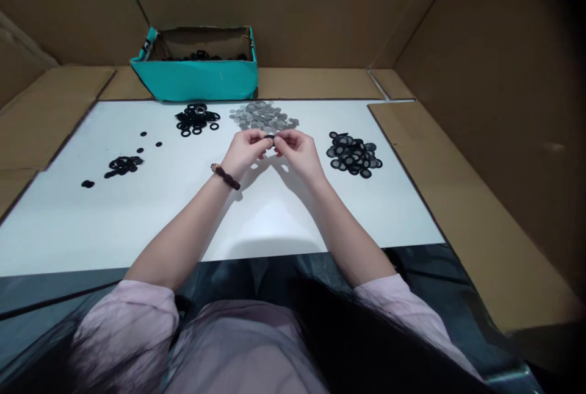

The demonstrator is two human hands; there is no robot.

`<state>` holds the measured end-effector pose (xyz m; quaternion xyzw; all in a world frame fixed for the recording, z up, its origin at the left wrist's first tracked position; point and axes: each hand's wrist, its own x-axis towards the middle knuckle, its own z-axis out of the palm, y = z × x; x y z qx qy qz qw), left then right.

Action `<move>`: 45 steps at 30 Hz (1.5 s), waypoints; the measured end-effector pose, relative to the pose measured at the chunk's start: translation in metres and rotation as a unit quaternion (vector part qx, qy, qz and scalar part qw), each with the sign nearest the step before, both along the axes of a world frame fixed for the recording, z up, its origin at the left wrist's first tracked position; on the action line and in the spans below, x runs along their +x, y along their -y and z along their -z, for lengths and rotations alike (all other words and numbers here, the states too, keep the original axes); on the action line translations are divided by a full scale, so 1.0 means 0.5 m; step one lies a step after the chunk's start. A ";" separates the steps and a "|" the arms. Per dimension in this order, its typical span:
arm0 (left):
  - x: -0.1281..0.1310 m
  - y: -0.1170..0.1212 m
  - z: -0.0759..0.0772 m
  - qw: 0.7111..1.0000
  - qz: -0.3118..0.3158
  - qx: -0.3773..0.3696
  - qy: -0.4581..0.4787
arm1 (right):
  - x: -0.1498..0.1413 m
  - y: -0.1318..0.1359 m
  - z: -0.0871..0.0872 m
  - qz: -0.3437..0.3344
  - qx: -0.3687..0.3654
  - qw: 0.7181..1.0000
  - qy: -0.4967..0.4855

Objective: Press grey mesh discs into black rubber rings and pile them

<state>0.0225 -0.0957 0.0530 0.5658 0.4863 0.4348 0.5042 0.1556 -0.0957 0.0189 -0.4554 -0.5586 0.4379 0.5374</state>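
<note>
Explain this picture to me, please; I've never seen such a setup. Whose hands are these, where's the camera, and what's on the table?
No machine here: these are a person's bare hands, filmed by a camera worn on the head, looking forward and down. The left hand and right hand meet, pinching a small black piece between them. On the white table lie grey discs, black rings, a smaller dark pile and grey-centred rings. A teal box stands at the back.

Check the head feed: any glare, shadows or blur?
In the head view, pale glare on the near middle of the table; shadows below the left hand and right hand; the black piece between them too small for detail; hair at the bottom blurred; top-right corner dark.
</note>
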 end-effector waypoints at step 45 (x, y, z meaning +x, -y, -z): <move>-0.012 0.000 -0.004 0.993 0.106 -0.025 -0.050 | 0.039 0.002 -0.033 -0.109 -0.018 0.993 0.051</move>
